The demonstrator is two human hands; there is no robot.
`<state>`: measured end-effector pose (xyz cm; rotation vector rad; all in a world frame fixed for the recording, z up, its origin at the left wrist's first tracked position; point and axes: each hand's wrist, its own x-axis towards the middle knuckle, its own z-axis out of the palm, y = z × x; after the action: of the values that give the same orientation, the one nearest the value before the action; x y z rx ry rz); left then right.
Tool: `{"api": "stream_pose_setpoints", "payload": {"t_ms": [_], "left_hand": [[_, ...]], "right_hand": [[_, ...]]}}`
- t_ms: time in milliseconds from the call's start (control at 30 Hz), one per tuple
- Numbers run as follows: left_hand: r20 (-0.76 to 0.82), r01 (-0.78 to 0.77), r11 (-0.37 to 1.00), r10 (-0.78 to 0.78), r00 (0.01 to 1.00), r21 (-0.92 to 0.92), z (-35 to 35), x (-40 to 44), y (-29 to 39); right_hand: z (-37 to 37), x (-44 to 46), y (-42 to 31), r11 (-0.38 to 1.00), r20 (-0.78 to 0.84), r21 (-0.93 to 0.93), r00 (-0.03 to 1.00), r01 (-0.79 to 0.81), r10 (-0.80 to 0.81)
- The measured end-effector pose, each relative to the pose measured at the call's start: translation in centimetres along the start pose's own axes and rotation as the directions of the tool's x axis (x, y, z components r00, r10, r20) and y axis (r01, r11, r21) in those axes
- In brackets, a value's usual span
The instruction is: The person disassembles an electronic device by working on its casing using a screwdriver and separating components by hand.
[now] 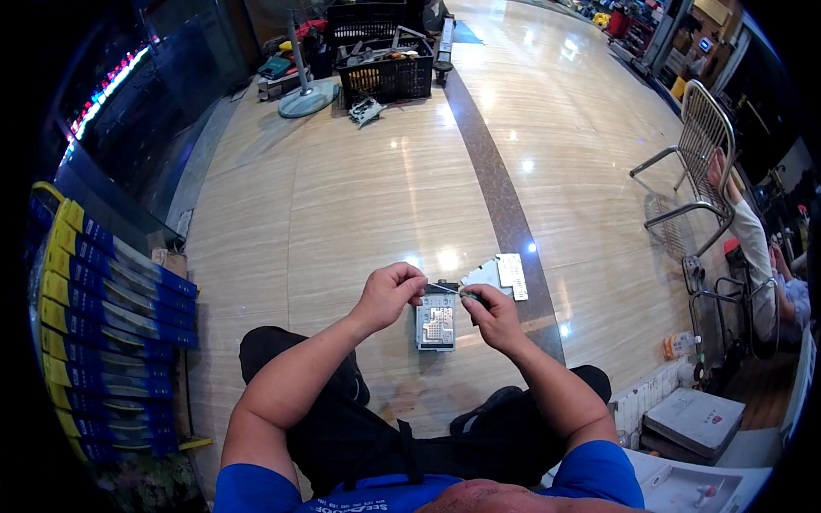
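A screwdriver (444, 289) with a thin metal shaft and dark handle is held level between my two hands. My right hand (493, 316) is closed round its handle. The fingers of my left hand (393, 292) are pinched together at the far end of the shaft; whatever tiny thing may be between them is too small to make out. Below the hands, a metal device box (436, 325) with a patterned board on top lies on the floor. Just beyond my right hand lies a flat metal plate (489, 275) with a white perforated piece (511, 275) at its side.
Black crates (389, 75) with tools and a round-based stand (308, 100) are at the back. Blue and yellow packages (111, 325) line the left. A metal chair (708, 154), a seated person (757, 248) and a grey box (694, 419) are at the right.
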<state>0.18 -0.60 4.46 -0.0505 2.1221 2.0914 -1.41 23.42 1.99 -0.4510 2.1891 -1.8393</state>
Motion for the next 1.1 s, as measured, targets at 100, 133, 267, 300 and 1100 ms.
{"api": "stream_pose_setpoints", "payload": {"t_ms": [100,133,267,300,1100], "left_hand": [[-0.002,0.0,1.0,0.0,1.0,-0.017,0.0,0.0,0.1],[0.001,0.004,1.0,-0.004,1.0,-0.023,0.0,0.0,0.2],[-0.01,0.001,0.999,-0.002,1.0,-0.033,-0.1,0.1,0.0],[-0.014,-0.002,1.0,0.001,1.0,-0.031,-0.2,0.2,-0.1],[-0.02,-0.019,1.0,0.019,1.0,-0.001,0.6,0.2,-0.5]], "right_hand": [[0.1,-0.1,-0.8,0.999,0.022,-0.02,0.999,-0.029,0.03],[0.1,-0.2,-1.0,0.999,0.04,-0.033,0.998,-0.04,0.042],[0.5,-0.2,-0.2,0.997,0.024,-0.023,0.997,0.077,-0.077],[0.5,-0.2,0.0,0.996,0.034,-0.019,0.995,0.09,-0.09],[0.4,-0.1,0.7,1.0,-0.069,0.016,0.998,-0.012,0.013]]}}
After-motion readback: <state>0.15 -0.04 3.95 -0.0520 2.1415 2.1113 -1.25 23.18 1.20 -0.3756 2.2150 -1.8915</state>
